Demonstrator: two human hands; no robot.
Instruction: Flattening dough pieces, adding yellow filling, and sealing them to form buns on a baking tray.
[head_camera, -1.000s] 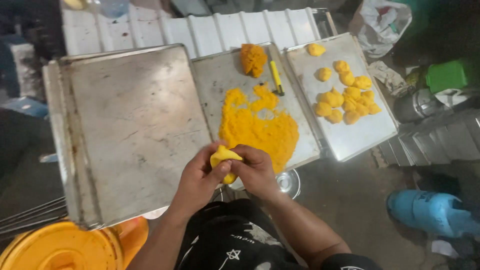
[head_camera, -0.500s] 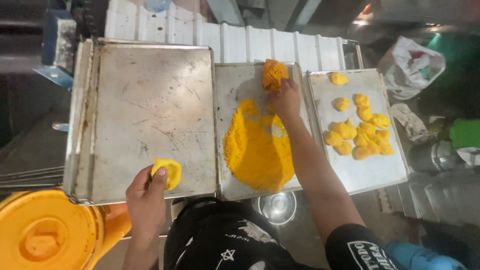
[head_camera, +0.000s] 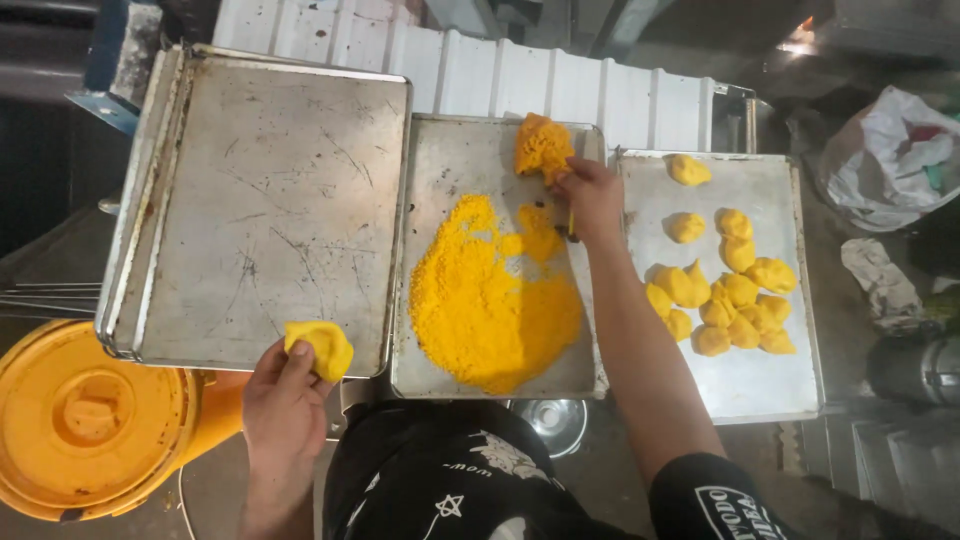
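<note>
At lower left, the left hand (head_camera: 285, 400) pinches a shaped yellow dough piece (head_camera: 320, 347) onto the large empty tray (head_camera: 250, 200), while the right hand (head_camera: 590, 195), top centre, closes on the dough lump (head_camera: 542, 145) above the crumb pile (head_camera: 490, 300), seemingly tearing off more.

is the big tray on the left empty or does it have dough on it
Nearly empty: the left tray shows bare scratched metal, with one yellow dough piece at its near edge under the left hand.

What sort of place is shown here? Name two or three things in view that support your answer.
Probably a small food-making workshop or street kitchen: worn metal trays set side by side, a heap of yellow crumb, shaped yellow dough pieces, and an orange bucket lid on a rough floor.
</note>
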